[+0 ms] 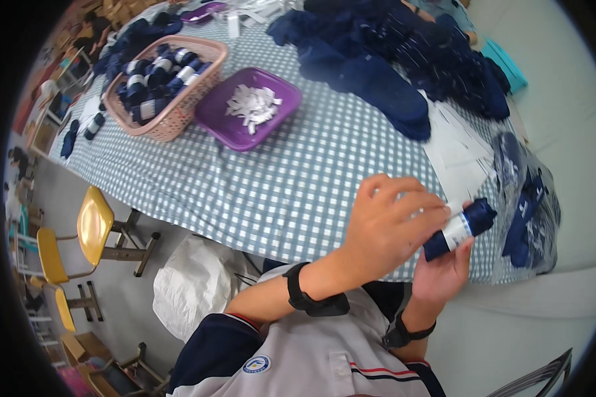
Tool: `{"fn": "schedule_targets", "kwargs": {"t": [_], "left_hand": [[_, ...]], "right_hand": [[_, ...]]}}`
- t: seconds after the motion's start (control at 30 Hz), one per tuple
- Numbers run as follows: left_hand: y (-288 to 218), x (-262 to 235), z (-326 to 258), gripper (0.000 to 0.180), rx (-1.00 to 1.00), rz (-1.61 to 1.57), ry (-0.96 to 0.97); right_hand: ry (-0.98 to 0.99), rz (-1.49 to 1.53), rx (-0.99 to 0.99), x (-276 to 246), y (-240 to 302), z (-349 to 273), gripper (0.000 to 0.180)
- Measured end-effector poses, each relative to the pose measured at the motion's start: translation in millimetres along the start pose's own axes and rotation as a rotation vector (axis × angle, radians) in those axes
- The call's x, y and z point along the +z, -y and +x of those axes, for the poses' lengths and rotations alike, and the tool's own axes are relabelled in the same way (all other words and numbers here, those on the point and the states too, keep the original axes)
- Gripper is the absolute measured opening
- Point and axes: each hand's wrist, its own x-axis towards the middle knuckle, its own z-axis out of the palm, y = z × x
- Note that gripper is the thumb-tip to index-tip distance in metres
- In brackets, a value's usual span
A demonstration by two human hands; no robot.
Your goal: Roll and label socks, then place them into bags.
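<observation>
Head view: pink basket [162, 128] of banded navy bundles [147, 108] sits just left of the purple basin [245, 141], which holds white strips [253, 104]. Well right of the basin and nearer the wearer, left hand [396, 226] half-curled, fingertips at the roll's white band [457, 231], cannot tell whether gripping; right hand [442, 270] partly closed, holding the navy roll [482, 216] from beneath. Farthest right of the basin, clear plastic bag [548, 221] with navy contents.
</observation>
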Motion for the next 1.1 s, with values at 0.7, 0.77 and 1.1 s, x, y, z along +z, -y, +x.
{"fn": "schedule_targets", "kwargs": {"t": [0.7,0.77,1.1], "left_hand": [[3,-19,-2,0.032,-0.018,-0.093,0.023],[2,-15,-3,0.033,0.02,-0.039,0.024],[-2,-16,0,0.032,0.04,0.068,0.003]], "right_hand": [[0.099,-0.14,-0.051,11,-10,1,0.071],[0.11,-0.111,-0.041,12,-10,0,0.073],[0.178,-0.237,-0.145,9,-11,5,0.067]]}}
